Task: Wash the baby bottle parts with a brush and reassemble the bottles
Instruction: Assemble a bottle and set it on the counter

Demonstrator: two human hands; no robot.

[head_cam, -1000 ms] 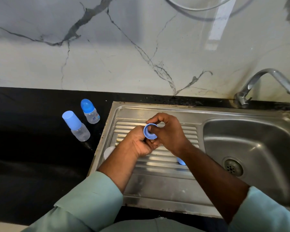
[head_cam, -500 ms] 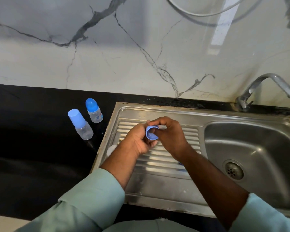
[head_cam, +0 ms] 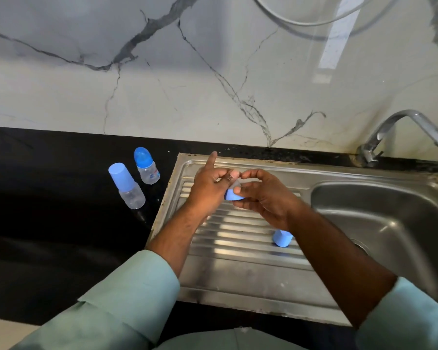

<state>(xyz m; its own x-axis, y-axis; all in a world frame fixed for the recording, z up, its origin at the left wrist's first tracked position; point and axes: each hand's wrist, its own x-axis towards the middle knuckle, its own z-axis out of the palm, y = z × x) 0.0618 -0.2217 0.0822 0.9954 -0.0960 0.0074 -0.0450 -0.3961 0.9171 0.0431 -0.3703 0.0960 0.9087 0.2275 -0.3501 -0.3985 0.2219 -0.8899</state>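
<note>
I see my two hands over the ribbed part of the sink (head_cam: 238,274); between them is a small blue ring (head_cam: 233,196), the screw collar of a bottle, with what looks like a clear teat poking out of its top; my left hand (head_cam: 209,189) grasps it from the left with thumb and bent fingers, and its first finger sticks straight up; my right hand (head_cam: 262,195) pinches it from the right with thumb and fingertips. I think I am fitting the teat into the ring; that is a guess.

Two bottles stand on the black counter (head_cam: 48,198), just left of the sink; the tall-capped bottle (head_cam: 127,186) and the round-capped bottle (head_cam: 145,165) both have their blue tops on, so they look put together. A blue cap (head_cam: 281,239) lies on the ribbed part, under my right wrist; it is not on anything yet.

I see no brush, no running water and no third bottle body; I cannot tell if washing is finished. This ring and that cap are left to fit.
</note>
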